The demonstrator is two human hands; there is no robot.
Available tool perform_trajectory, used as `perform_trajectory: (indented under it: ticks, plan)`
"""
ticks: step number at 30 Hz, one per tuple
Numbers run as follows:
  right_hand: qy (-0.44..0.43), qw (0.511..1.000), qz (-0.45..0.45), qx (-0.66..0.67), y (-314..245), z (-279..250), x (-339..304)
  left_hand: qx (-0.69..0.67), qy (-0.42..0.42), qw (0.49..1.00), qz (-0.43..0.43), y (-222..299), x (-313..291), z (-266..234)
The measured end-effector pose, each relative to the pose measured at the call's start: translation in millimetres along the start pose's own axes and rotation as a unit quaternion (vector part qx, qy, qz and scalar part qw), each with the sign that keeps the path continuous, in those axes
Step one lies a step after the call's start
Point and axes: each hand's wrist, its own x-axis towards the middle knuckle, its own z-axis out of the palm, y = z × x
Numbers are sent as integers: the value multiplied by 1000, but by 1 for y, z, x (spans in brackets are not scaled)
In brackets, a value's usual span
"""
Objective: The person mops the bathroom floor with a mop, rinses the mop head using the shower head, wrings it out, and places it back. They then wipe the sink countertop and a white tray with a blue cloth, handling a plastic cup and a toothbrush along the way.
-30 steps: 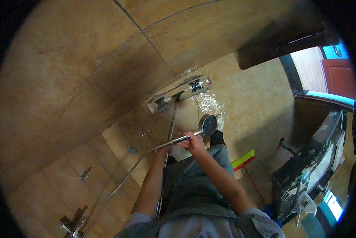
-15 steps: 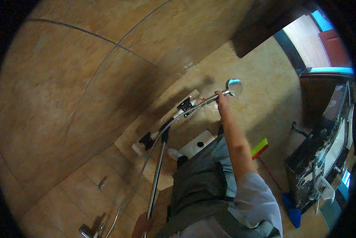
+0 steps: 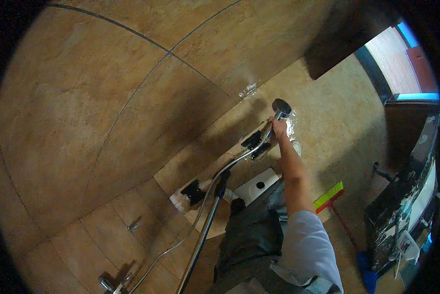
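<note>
Here, right fingers (image 3: 277, 125) wrapped round one shower handle (image 3: 279, 114), left fingers unseen, one hose (image 3: 237, 159), one pole (image 3: 198, 245)

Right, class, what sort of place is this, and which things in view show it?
Probably a bathroom or shower area: the right hand holds a shower head with a flexible hose, the wall is tiled, and water glistens on the floor.

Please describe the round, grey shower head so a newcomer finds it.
Find the big tan tiled wall. Below its slanting bottom edge, the person's right hand grips a silver handle topped by the grey shower head. Unlike the straight silver pole nearby, it is a disc with a curved silver hose.
</note>
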Motion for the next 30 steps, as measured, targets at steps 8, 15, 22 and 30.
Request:
perform_trajectory:
  ticks: [8, 15, 22, 30]
  plan:
    - [105, 975, -191, -34, -93, -68, -137, 146, 60, 982, 100, 59, 104, 74]
    - [-136, 973, -188, 14, -59, 39, -292, -53, -91, 978, 182, 108, 232, 115]
    - [-248, 943, -58, 216, -32, 52, -272, -253, -272, 920, 127, 176, 338, 137]
    - [-69, 942, -59, 324, -97, -77, -139, -342, -368, 832, 236, 152, 338, 132]
